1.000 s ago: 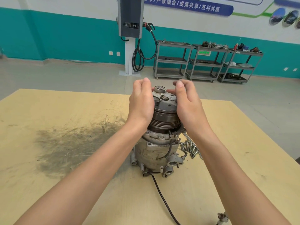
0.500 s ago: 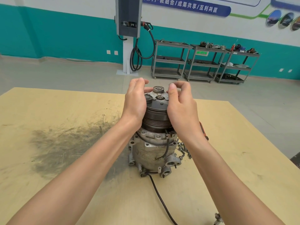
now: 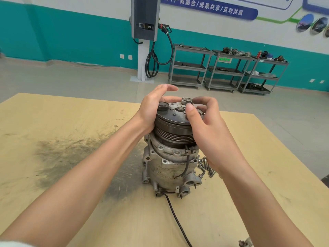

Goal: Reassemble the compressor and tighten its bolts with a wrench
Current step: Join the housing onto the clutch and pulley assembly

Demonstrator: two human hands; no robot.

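A grey metal compressor [image 3: 169, 168] stands upright on the wooden table [image 3: 71, 122], its dark ribbed pulley [image 3: 172, 134] and clutch plate [image 3: 175, 114] on top. My left hand [image 3: 153, 107] cups the pulley's left side, fingers arched over the far rim. My right hand [image 3: 203, 120] presses against the pulley's right side, thumb resting on the plate. Several loose bolts [image 3: 206, 165] lie on the table just right of the compressor, partly hidden by my right wrist. No wrench is visible.
A black cable [image 3: 176, 218] runs from the compressor's base toward the near edge. A dark smudge [image 3: 67, 157] stains the table on the left. A small metal part [image 3: 244, 243] lies at the near right. Grey shelf carts [image 3: 227, 68] stand by the far wall.
Both hands have shifted around the pulley: my left fingers lifted over the far rim, and my right thumb moved onto the clutch plate. The compressor stays upright.
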